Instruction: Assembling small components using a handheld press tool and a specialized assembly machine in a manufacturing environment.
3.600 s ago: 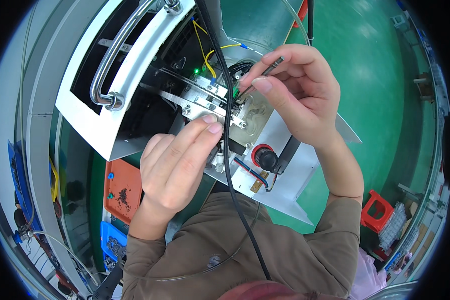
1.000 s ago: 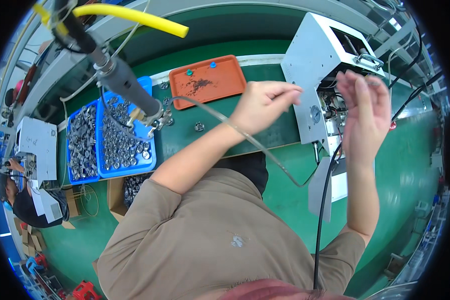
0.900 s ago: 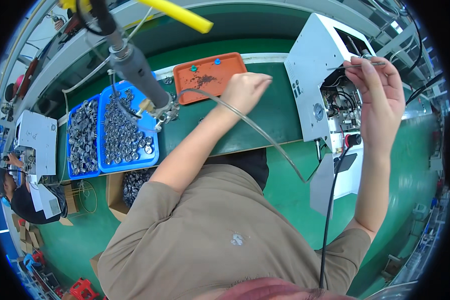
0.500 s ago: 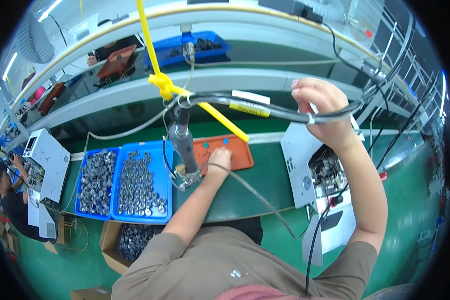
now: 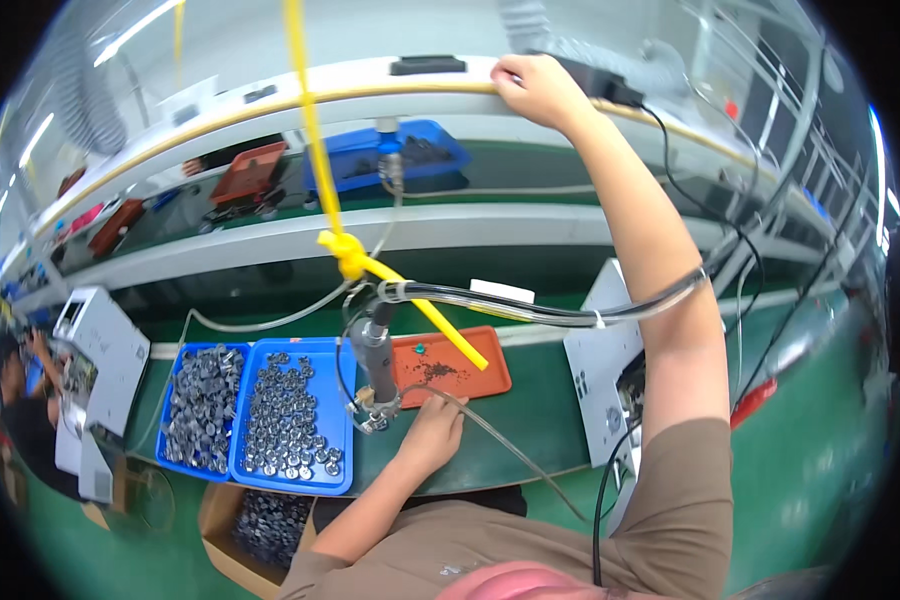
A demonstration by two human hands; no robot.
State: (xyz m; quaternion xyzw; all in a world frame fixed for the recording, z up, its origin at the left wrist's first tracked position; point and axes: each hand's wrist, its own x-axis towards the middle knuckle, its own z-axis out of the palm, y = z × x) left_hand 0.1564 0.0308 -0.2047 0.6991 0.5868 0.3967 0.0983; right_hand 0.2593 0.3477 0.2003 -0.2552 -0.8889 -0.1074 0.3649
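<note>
My left hand [image 5: 434, 432] is at the near edge of an orange-red tray [image 5: 492, 376], fingers bent together; what they hold, if anything, is hidden. In the tray lie small dark pieces [image 5: 438, 371], like screws, and a small green piece [image 5: 419, 350]. Just left of that hand hangs a grey cylindrical power tool [image 5: 374, 362], likely a screwdriver, with a metal lower end. Far off, my right hand [image 5: 542, 92] is raised to the white overhead shelf [image 5: 360, 84]. Its fingers are curled closed, and their contents cannot be made out.
Two blue trays, one with grey parts [image 5: 202, 410] and one with round metallic parts [image 5: 288, 415], stand left. A yellow strap [image 5: 315, 150] and black cables [image 5: 510, 302] cross above the bench. White machine housings [image 5: 600, 370] stand right and left [image 5: 107, 340]. A carton [image 5: 232, 545] sits below.
My right hand has risen from beside the cables to the shelf. My left hand has drawn back from inside the orange-red tray to its near edge. The small blue piece no longer shows there.
</note>
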